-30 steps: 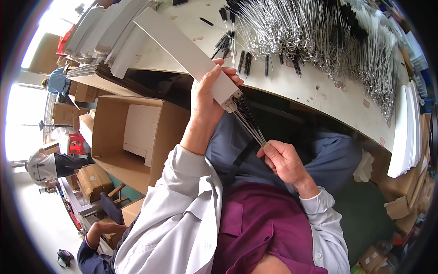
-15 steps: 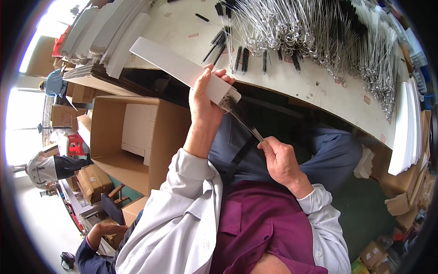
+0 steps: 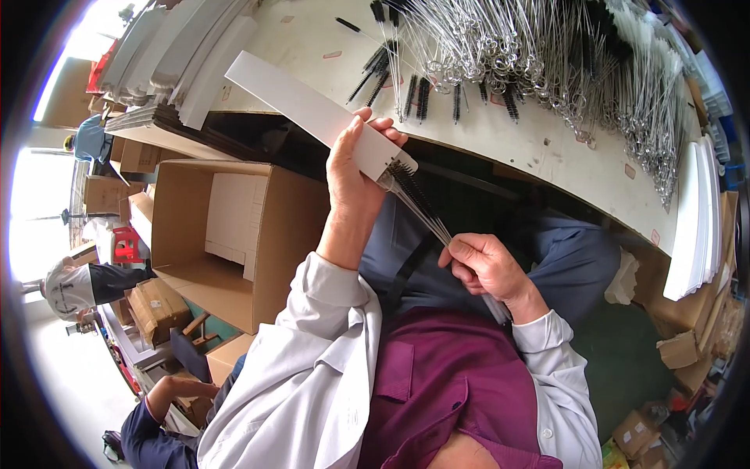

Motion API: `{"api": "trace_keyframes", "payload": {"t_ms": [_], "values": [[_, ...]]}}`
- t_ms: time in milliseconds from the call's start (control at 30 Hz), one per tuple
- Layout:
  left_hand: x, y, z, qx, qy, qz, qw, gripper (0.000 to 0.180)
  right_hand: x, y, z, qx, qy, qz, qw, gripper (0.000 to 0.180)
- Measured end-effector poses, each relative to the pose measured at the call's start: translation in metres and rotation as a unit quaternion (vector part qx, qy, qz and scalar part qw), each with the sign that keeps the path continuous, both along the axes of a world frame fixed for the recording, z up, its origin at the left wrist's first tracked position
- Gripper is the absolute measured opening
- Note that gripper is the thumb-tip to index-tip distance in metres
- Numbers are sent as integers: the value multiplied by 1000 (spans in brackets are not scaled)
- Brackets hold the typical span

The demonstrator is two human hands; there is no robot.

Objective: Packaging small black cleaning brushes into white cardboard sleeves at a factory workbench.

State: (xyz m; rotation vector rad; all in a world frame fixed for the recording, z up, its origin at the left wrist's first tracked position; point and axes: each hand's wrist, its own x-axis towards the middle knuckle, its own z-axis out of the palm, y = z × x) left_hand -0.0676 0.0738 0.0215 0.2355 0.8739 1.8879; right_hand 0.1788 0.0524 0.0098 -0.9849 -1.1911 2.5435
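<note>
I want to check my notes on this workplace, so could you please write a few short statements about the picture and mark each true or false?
1. The left hand holds a long white box. True.
2. The right hand grips the brushes by their bristles. False: it grips the wire stems; the bristles are toward the white box.
3. A pile of wire brushes lies on the table. True.
4. The big cardboard box is closed. False: it is open.
5. The red stool is at the picture's left. True.

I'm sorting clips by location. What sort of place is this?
Probably a packing workshop: wire brushes lie heaped on the worktable, the left hand holds a long white carton, and a big cardboard box sits open nearby.
</note>
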Motion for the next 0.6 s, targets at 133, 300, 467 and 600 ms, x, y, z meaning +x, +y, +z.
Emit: {"api": "trace_keyframes", "payload": {"t_ms": [133,300,467,600], "values": [[-2,0,-2,19,-33,7,999,31,0,3,1,-26,-1,8,1000,33],[-5,4,-12,11,-55,28,998,32,-1,2,0,-19,-7,0,1000,33],[0,3,-9,9,-42,5,999,33,1,6,0,-61,-1,2,998,34],[-3,2,-12,32,-29,-32,999,32,6,14,-2,-134,23,14,991,34]]}}
